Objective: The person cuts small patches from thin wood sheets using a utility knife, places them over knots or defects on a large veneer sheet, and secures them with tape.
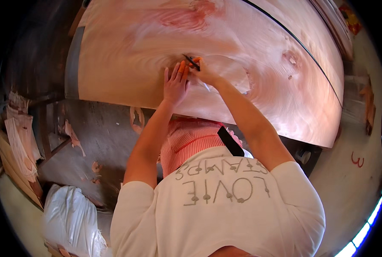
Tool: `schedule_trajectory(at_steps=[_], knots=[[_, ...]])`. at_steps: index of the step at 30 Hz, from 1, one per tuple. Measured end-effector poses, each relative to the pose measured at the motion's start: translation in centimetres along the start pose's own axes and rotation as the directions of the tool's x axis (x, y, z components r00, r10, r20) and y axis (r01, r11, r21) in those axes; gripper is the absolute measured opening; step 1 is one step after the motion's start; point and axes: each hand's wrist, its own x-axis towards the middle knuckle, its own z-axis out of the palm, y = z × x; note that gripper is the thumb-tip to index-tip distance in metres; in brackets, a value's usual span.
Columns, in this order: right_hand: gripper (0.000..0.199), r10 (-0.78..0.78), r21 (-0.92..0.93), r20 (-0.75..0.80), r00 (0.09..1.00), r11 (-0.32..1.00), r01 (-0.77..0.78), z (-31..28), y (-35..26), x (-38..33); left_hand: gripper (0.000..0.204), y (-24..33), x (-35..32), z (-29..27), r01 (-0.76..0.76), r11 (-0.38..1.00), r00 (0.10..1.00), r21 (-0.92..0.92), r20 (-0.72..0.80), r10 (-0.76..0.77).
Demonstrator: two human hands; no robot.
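Pinkish wood veneer sheet [242, 77] | left hand [175, 85] flat, open, pressing | right hand [204, 73] closed on dark cutting blade [191, 62] | step: trimming, likely; next needs steady pull.

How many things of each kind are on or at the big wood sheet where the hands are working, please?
Wood veneer sheet: 1
Cutting tool with orange handle, in the right hand: 1
Hands on the sheet, counting the left hand: 2
Total: 4

The veneer sheet [259, 47] lies wide and bare toward its far and right edges, open to a hand. Near the middle, the left hand [175, 85] and right hand [204, 73] with a knife [191, 62] block passage.
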Motion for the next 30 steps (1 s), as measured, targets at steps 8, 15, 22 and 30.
schedule_trajectory(at_steps=[8, 15, 22, 30], knots=[[0.026, 0.199, -0.799, 0.064, 0.978, 0.597, -0.069, -2.7, -9.1, -2.3, 0.056, 0.4, 0.8, -0.7, -0.052, 0.99, 0.989, 0.128, 0.142, 0.034], [0.018, 0.049, -0.697, 0.054, 0.997, 0.717, 0.002, -4.4, -6.3, -2.4, 0.053, 0.8, 1.7, -2.0, -0.103, 0.983, 0.986, 0.152, 0.146, 0.081], [0.02, 0.063, -0.495, 0.144, 0.988, 0.868, 0.016, -11.1, -0.7, 0.4, 0.049, 1.7, 2.3, -1.8, -0.148, 0.967, 0.979, 0.208, 0.171, 0.113], [0.028, 0.404, 0.344, -0.222, 0.887, 0.884, -0.317, -18.0, 4.0, -6.9, 0.044, 3.6, 6.1, -2.1, -0.169, 0.982, 0.985, -0.086, 0.005, 0.17]])
